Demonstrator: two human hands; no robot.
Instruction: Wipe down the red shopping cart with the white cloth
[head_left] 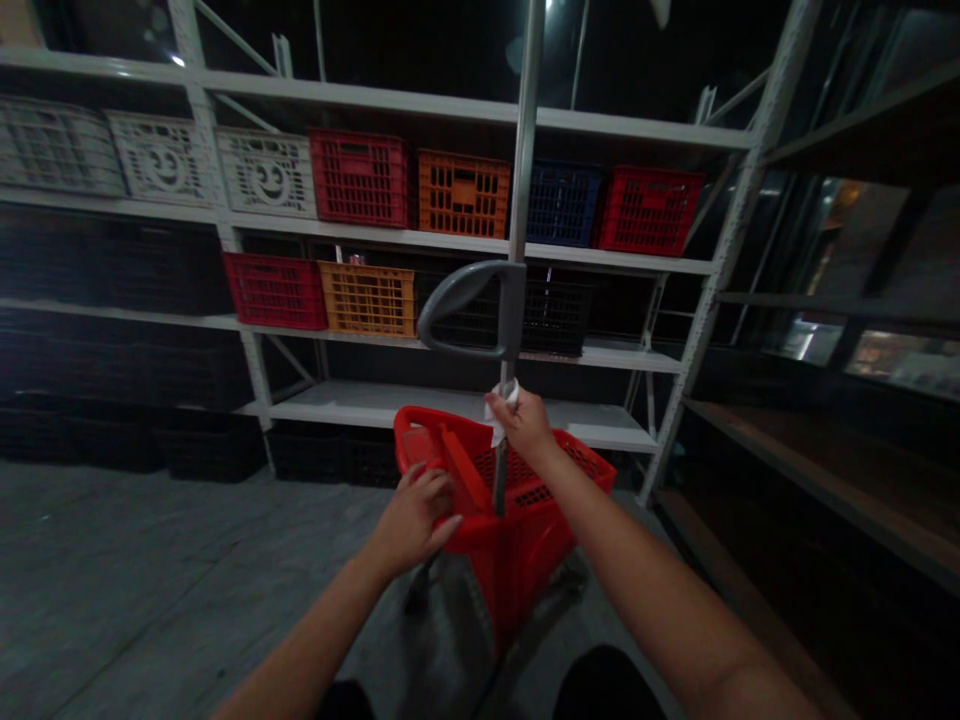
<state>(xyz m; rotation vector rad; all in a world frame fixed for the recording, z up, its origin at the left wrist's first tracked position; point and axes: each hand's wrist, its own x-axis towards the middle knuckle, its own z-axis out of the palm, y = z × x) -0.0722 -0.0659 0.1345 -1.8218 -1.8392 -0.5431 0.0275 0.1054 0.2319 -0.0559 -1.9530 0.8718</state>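
Note:
A red plastic shopping cart (517, 545) stands on the floor in front of me, with a metal pole (527, 150) rising upright from its near side. A grey looped handle (512, 310) is fixed to the pole. My right hand (529, 425) is closed around the pole just below that handle, pressing a white cloth (498, 432) against the metal. My left hand (418, 515) rests on the cart's near left rim, fingers bent over the edge and thumb apart. Inside the cart, a red flap (463, 468) leans near my left hand.
Behind the cart runs a white metal shelf rack (450, 405) with red crates (360, 180), orange and yellow crates (367, 300), and white crates (270, 178). Dark crates (210, 445) sit low on the left. A dark shelf unit (810, 480) stands close on the right.

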